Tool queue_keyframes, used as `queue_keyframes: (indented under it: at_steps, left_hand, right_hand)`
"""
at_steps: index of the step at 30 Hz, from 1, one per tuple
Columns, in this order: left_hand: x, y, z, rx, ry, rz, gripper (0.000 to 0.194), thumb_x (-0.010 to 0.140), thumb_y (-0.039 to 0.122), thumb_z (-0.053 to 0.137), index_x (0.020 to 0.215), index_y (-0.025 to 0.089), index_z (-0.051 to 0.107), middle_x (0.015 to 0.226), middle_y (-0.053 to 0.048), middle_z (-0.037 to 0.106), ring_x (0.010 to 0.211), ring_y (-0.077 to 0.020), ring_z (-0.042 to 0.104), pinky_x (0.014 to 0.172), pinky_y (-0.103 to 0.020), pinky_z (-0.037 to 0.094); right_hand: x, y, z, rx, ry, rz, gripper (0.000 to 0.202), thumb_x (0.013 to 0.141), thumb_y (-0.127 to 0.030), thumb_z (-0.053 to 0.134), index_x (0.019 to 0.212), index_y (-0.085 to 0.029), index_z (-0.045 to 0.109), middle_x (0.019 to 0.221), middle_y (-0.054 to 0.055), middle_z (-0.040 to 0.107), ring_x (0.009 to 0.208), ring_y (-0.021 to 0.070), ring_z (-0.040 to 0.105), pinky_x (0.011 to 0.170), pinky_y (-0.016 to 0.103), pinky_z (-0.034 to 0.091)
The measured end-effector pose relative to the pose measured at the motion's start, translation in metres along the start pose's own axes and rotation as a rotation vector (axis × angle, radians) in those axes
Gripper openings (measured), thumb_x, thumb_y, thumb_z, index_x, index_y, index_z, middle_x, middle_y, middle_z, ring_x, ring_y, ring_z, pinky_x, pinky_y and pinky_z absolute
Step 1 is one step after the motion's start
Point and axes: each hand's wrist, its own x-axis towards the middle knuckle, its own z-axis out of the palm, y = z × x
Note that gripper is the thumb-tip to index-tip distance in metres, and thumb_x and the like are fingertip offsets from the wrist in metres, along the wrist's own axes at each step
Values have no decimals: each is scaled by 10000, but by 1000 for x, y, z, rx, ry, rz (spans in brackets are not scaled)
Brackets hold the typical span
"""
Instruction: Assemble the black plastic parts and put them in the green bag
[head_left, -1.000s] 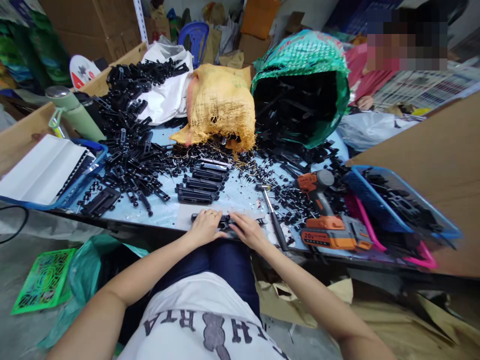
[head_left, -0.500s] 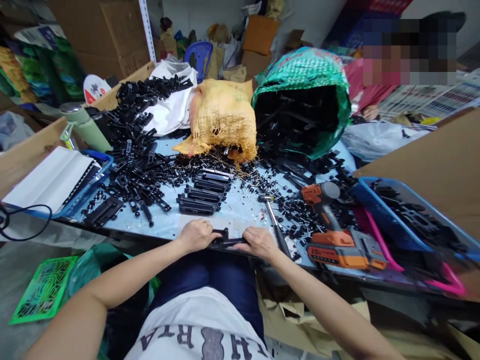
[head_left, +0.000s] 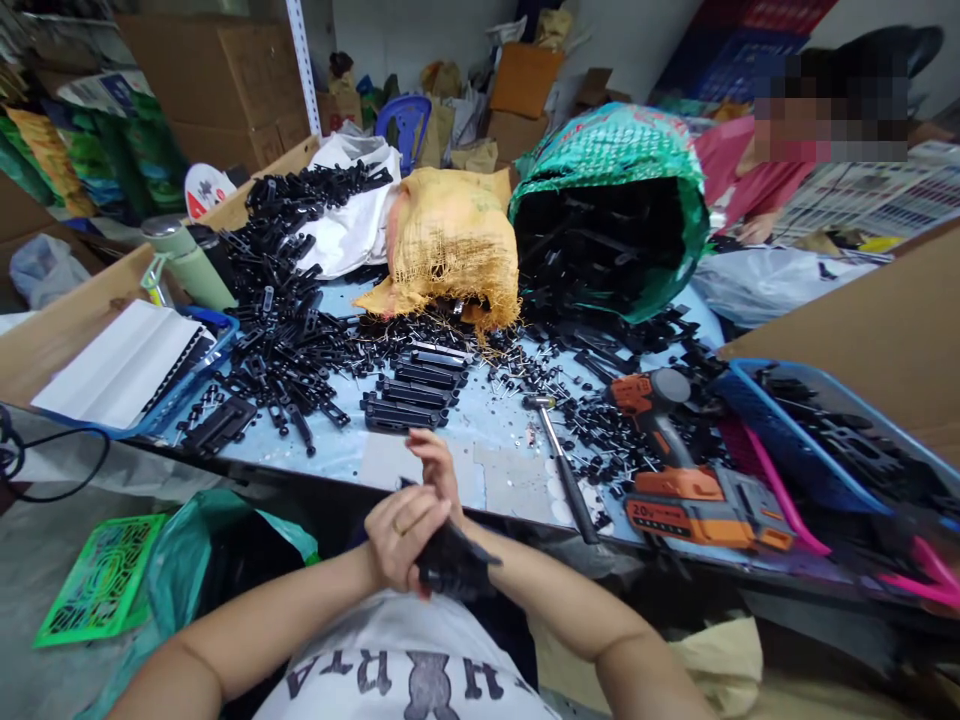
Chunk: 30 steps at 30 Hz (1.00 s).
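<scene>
My left hand (head_left: 405,528) is closed on a black plastic part (head_left: 459,562), blurred by motion, in front of my shirt. The part lies across my right wrist and hides some of it. Just beyond, my right hand (head_left: 436,468) rises past my left knuckles with its fingers apart and loosely bent; its palm is partly hidden. On the table ahead lies a row of long black plastic parts (head_left: 409,405). A hammer (head_left: 559,460) rests to the right, with an orange cordless drill (head_left: 675,490) beside it.
Heaps of black parts (head_left: 289,340) and scattered screws (head_left: 517,375) cover much of the table. A yellow sack (head_left: 457,225) and green sack (head_left: 694,240) stand behind. Blue baskets flank the table; the right one (head_left: 795,440) holds black parts. A co-worker's sleeve (head_left: 780,190) shows at the back right.
My hands have drawn back from the table edge toward my body and come together. My right hand has let go of the black part, which is now in my left hand. The view has shifted slightly.
</scene>
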Motion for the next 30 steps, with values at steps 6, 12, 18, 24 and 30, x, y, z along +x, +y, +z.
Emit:
queue_keyframes:
  at_steps: [6, 12, 18, 24, 30]
  left_hand:
    - [-17, -79, 10, 401, -561, -75, 640, 822, 608, 418, 1225, 126, 540, 1116, -168, 599, 1124, -293, 526, 936, -420, 450]
    - [-9, -72, 20, 506, -660, -210, 686, 809, 498, 543, 1329, 75, 394, 1420, -207, 324, 1364, -309, 199, 1083, -451, 274]
    - [-9, -70, 16, 447, -766, -278, 822, 808, 647, 402, 1374, 58, 314, 1448, -204, 272, 1375, -305, 156, 1106, -479, 198]
    - [24, -85, 38, 431, -678, -412, 818, 847, 636, 302, 1399, 35, 254, 1479, -198, 184, 1390, -281, 97, 1124, -450, 151]
    - [36, -98, 62, 333, -793, -486, 808, 839, 662, 259, 1392, 74, 302, 1470, -164, 238, 1390, -262, 113, 1130, -444, 107]
  right_hand:
    - [130, 86, -29, -593, -119, 54, 531, 915, -452, 371, 1295, -81, 378, 1362, 179, 384, 1301, 256, 268, 1094, 477, 157]
    - [137, 123, -26, -791, -265, 138, 704, 841, -592, 445, 1245, -16, 456, 1163, 226, 557, 1205, 315, 398, 1069, 553, 94]
    - [115, 101, -36, -769, -346, 122, 648, 884, -597, 332, 1280, -99, 451, 1322, 180, 462, 1268, 313, 347, 1050, 570, 163]
    - [78, 69, -176, -922, 69, 136, 655, 858, -584, 402, 1296, -99, 448, 1350, 182, 422, 1279, 282, 335, 1065, 429, 260]
    - [10, 69, -323, -1101, 405, 781, 836, 707, -575, 624, 1355, -108, 380, 1251, 284, 472, 1195, 383, 432, 945, 490, 377]
